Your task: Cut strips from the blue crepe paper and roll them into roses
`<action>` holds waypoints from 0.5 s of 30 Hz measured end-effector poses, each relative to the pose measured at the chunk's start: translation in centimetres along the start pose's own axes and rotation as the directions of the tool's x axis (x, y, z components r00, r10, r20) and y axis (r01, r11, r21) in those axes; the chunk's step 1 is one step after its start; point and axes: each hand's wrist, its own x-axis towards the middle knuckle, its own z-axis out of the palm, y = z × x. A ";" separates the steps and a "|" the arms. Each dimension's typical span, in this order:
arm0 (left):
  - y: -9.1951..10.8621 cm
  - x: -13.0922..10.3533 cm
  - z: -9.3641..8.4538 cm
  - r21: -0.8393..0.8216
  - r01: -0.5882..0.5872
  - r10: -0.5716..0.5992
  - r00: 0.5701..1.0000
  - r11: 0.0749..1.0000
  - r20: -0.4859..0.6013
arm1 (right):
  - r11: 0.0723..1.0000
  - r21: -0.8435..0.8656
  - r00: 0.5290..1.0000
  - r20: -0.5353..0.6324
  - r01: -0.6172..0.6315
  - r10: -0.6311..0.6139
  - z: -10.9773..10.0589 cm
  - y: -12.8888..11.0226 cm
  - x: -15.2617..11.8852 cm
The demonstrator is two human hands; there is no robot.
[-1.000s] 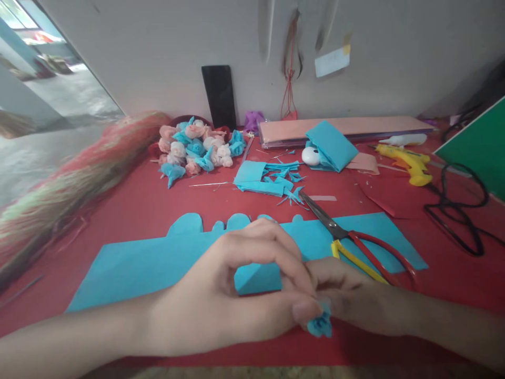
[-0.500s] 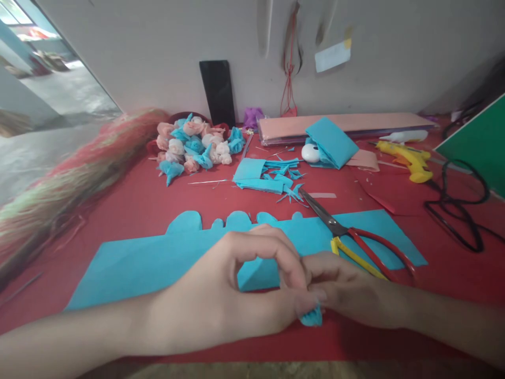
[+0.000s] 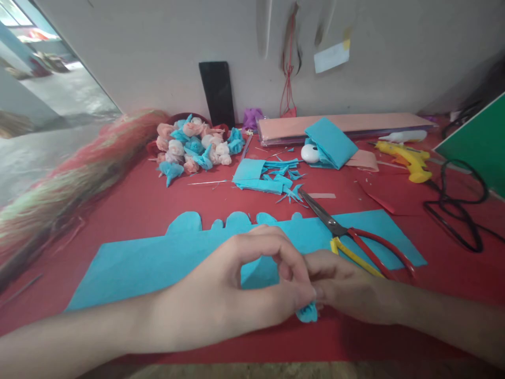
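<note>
Near the table's front edge, a small ruffled piece of blue crepe paper (image 3: 306, 312) sticks out below my pinched fingertips. My left hand (image 3: 240, 284) has its thumb and forefinger closed on it, and the curled fingers form a ring. Pressed against those fingertips, my right hand (image 3: 343, 289) is pinched on the same piece, much of which the fingers hide. Under and behind both hands lies a long blue crepe paper sheet (image 3: 138, 263). Several rounded blue petal cutouts (image 3: 238, 220) line its far edge. Scissors (image 3: 335, 227) with red and yellow handles rest on the sheet, blades slightly apart.
Paper flowers (image 3: 193, 145) in blue, peach and white are heaped at the back left. Fringed blue scraps (image 3: 272, 176) lie mid-table. A yellow glue gun (image 3: 410, 160) with a black cord (image 3: 473, 205) is at right. A black phone (image 3: 218, 92) leans against the wall.
My fingertips have shifted slightly, and the left thumb and forefinger have closed further over the blue piece. It has turned a little and moved slightly left. Everything else on the table stays put.
</note>
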 end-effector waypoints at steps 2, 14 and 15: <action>-0.1 0.0 0.0 0.005 -0.004 0.004 1.000 1.000 0.002 | 1.000 -0.002 1.000 -0.003 0.002 -0.002 0.1 -0.1 0.0; -0.2 0.0 0.0 0.041 0.017 -0.017 1.000 0.999 0.020 | 0.999 -0.016 0.999 0.022 0.045 -0.045 0.0 -0.3 0.2; -0.2 0.0 -0.1 0.043 0.028 -0.029 0.999 0.999 0.025 | 0.999 -0.016 0.998 0.024 0.050 -0.050 0.0 -0.3 0.3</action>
